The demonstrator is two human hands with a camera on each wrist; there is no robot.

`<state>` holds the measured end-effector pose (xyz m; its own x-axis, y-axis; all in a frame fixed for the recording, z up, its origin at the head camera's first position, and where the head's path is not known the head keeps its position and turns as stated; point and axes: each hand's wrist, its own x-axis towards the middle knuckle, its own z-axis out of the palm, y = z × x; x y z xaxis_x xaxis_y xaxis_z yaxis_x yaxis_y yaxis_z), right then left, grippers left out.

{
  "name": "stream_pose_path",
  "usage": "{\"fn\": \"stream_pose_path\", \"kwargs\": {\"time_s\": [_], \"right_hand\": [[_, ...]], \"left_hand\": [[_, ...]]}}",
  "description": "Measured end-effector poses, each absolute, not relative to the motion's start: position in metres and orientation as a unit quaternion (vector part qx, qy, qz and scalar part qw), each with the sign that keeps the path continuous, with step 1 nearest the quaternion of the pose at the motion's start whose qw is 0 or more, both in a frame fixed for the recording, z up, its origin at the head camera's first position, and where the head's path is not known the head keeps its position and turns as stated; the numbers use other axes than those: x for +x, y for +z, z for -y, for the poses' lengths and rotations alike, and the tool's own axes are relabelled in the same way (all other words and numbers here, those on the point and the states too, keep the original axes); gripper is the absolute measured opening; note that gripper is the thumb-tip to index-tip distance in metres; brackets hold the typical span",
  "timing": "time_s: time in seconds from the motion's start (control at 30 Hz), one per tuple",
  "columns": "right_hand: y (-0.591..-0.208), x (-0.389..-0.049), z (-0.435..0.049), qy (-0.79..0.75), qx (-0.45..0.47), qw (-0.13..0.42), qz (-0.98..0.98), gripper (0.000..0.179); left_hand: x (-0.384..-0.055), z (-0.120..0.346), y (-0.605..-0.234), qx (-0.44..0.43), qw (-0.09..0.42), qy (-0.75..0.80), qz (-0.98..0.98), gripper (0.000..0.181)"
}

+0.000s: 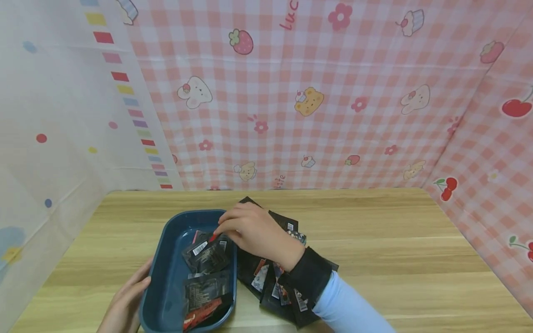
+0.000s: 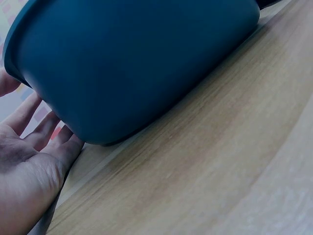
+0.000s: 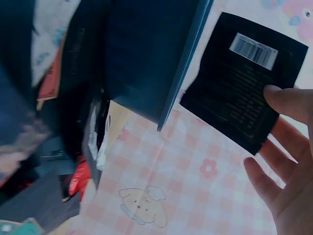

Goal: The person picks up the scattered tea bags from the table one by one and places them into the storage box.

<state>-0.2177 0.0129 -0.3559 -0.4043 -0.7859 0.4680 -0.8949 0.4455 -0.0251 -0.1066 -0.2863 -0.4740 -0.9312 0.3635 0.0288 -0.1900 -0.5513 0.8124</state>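
1. Counter (image 1: 399, 259): beneath both hands.
2. Blue tub (image 1: 170, 273): on the counter, just right of the left hand.
3. Pile of dark packets (image 1: 275, 309): on the counter, under and around the right wrist.
4. Left hand (image 1: 129, 296): fingers extended against the tub's outer wall; nothing gripped.
5. Right hand (image 1: 258, 231): nearly closed, thumb and fingers pinching one packet.
6. Packets in the tub (image 1: 206, 289): below and left of the right hand.
7. Held black packet (image 3: 239, 83): at the right hand's fingertips, barcode visible.
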Motion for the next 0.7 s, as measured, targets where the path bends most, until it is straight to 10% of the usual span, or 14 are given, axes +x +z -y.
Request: {"fn": "stream_pose_path", "kwargs": {"time_s": [0.7], "right_hand": [[-0.376, -0.206, 0.014, -0.016, 0.497, 0.128, 0.858, 0.023]], "left_hand": [[-0.107, 0.286, -0.475, 0.104, 0.156, 0.875, -0.447, 0.049]]}}
